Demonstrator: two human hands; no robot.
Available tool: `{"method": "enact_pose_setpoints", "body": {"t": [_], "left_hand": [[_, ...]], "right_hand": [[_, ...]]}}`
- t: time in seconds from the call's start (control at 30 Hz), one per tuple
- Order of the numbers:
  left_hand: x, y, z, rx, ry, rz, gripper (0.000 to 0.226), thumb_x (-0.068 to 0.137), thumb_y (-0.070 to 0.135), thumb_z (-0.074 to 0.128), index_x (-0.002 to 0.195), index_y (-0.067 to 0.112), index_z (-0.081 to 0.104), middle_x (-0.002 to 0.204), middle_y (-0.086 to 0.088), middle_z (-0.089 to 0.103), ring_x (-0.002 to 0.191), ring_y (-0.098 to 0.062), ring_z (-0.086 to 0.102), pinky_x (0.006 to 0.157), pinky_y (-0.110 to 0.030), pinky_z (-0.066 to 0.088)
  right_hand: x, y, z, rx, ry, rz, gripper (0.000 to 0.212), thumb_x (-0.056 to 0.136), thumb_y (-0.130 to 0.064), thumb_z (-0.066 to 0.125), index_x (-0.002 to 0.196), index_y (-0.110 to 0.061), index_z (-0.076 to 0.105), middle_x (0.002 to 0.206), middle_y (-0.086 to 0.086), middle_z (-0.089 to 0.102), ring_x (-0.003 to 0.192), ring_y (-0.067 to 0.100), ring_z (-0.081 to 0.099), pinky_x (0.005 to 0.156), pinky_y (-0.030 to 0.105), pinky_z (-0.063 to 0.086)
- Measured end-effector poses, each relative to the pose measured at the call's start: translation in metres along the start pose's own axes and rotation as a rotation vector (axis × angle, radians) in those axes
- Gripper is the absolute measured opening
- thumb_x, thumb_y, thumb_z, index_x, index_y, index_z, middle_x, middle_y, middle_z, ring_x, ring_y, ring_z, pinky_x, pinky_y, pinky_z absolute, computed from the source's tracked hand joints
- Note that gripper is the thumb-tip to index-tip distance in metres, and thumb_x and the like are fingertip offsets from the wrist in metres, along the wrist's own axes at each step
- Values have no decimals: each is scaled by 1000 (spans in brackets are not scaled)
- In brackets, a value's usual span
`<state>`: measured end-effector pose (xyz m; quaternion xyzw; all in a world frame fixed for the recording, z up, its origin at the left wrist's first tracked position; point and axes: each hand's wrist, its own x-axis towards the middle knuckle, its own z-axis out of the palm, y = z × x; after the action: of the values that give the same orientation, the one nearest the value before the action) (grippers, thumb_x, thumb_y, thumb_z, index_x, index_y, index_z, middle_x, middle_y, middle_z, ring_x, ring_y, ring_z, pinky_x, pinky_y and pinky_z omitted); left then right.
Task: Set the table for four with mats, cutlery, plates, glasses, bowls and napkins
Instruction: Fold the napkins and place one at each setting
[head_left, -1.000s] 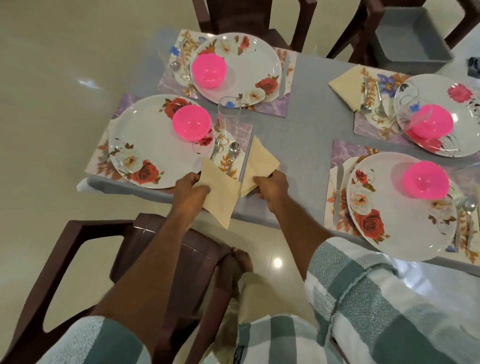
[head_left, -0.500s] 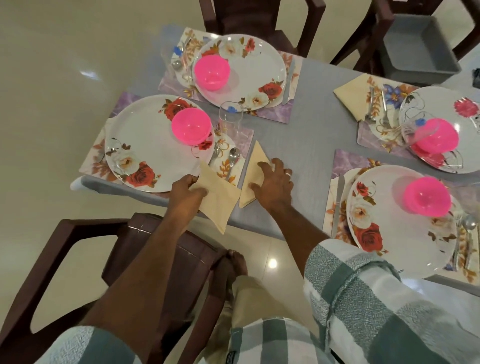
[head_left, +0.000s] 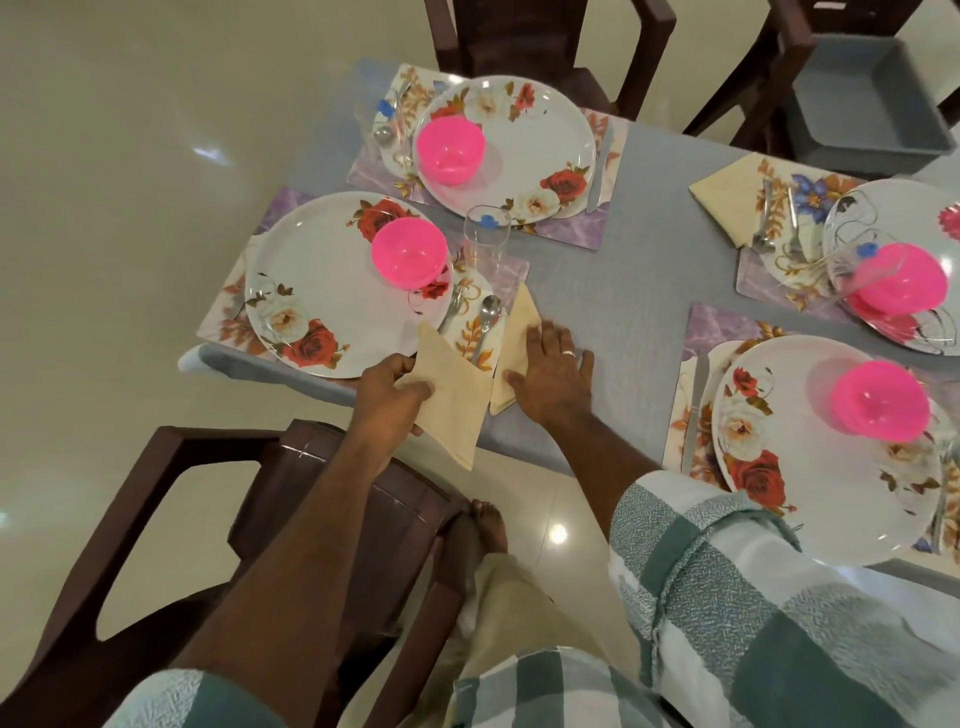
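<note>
In the head view, the left hand (head_left: 397, 387) grips a folded napkin (head_left: 451, 397) over the table (head_left: 613, 291) edge, as before. The right hand (head_left: 553, 371) now lies open and flat on a second napkin (head_left: 514, 332) beside the spoon (head_left: 487, 317); earlier it was pinching this napkin at the edge.

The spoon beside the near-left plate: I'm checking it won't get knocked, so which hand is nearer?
Right. The right hand lies flat just right of the spoon; the left hand grips a napkin below it.
</note>
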<state>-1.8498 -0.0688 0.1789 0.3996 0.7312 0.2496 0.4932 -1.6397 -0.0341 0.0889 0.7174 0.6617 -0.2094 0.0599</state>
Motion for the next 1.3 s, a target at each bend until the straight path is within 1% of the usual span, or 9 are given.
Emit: {"method": "enact_pose_setpoints", "body": {"t": [0.13, 0.27, 0.53, 0.63, 0.8, 0.93, 1.1, 1.2, 1.3], "left_hand": [[-11, -1, -14, -9, 4, 24, 12, 94, 12, 64, 106, 15, 63, 102, 6, 67, 91, -11, 64, 55, -28, 59], [-31, -6, -39, -13, -8, 71, 8, 93, 10, 64, 98, 17, 63, 98, 3, 68, 86, -15, 64, 54, -28, 50], [-102, -61, -128, -32, 0, 174, 23, 88, 4, 67, 92, 27, 65, 99, -1, 71, 96, -26, 69, 77, -48, 58], [-132, -84, -169, 28, 5, 230, 19, 87, 4, 67, 100, 19, 66, 103, -6, 71, 98, -26, 68, 77, -44, 58], [-181, -129, -229, 168, 34, 300, 9, 86, 8, 71, 92, 15, 70, 92, -2, 71, 90, -20, 68, 74, -32, 54], [-201, -154, -263, 295, 76, 343, 6, 87, 12, 73, 91, 15, 71, 81, 11, 64, 75, 2, 58, 61, -15, 43], [-213, -190, -300, 365, 149, 297, 11, 86, 11, 73, 97, 13, 73, 84, 12, 62, 81, -12, 59, 75, -28, 47], [-217, -210, -324, 386, 149, 265, 12, 86, 12, 73, 93, 22, 70, 87, 11, 63, 79, -9, 61, 67, -20, 45], [-219, -227, -350, 396, 156, 257, 10, 86, 13, 73, 95, 17, 71, 91, 3, 67, 82, -12, 62, 62, -12, 40]], "right_hand": [[-8, -11, -4, 3, 60, -21, 77, 102, -58, 34, 161, -17, 7, 169, 5, 1, 155, 26, -4, 121, 56, -2], [-35, -36, -7, 22, 158, -125, 62, 105, -45, 40, 158, -17, 24, 167, 3, 18, 155, 21, 10, 123, 52, 5], [-129, -108, 4, 6, 327, -229, 50, 101, -32, 50, 149, -21, 43, 159, 1, 38, 150, 17, 27, 120, 49, 18], [-175, -140, 12, 31, 363, -237, 49, 101, -31, 49, 148, -18, 44, 157, 3, 41, 148, 20, 31, 120, 50, 19], [-244, -206, 39, 2, 337, -292, 48, 98, -32, 51, 143, -15, 50, 152, 5, 48, 142, 25, 41, 118, 55, 24], [-275, -245, 64, 44, 278, -343, 44, 97, -31, 50, 139, -19, 54, 149, 2, 51, 142, 20, 40, 119, 54, 20], [-290, -279, 94, 58, 219, -362, 39, 98, -35, 50, 135, -20, 54, 142, 1, 56, 137, 19, 46, 119, 54, 22], [-299, -301, 106, 67, 194, -363, 42, 100, -33, 50, 138, -17, 52, 146, 3, 54, 137, 21, 47, 120, 53, 21], [-312, -322, 119, 87, 164, -382, 48, 102, -35, 46, 147, -18, 44, 157, 0, 42, 146, 20, 36, 122, 52, 19]]}}
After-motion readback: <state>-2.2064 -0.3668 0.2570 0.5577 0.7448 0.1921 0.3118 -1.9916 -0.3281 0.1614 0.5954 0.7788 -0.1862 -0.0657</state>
